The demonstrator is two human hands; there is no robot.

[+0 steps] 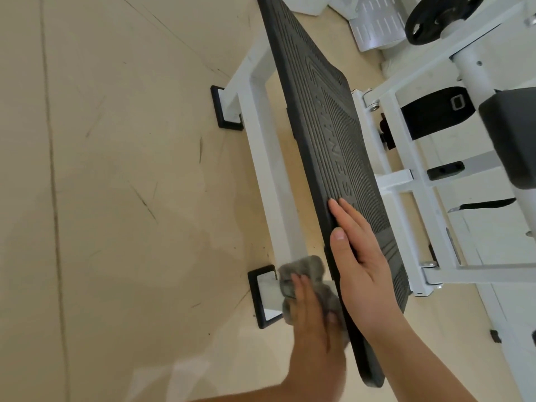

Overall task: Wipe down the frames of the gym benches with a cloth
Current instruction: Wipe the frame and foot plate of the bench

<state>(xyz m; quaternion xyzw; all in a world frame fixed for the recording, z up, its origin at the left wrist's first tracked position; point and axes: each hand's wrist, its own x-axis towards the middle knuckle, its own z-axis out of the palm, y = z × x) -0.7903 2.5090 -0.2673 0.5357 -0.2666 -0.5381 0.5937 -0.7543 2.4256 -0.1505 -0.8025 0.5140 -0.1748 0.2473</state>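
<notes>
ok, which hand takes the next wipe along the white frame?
Left: left hand grips the grey cloth by the white frame; right hand lies flat on the black pad, holding nothing.

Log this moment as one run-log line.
left hand grips grey crumpled cloth against white metal bench frame | right hand flat on black ribbed rubber platform | stage: frame wipe

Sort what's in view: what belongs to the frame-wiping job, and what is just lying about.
In the job:
- grey cloth, held by the left hand
- white frame tube, which the cloth touches at its near end
- right hand, flat on the black ribbed platform

Just lying about:
- black weight plate
- black pad
- black strap
</notes>
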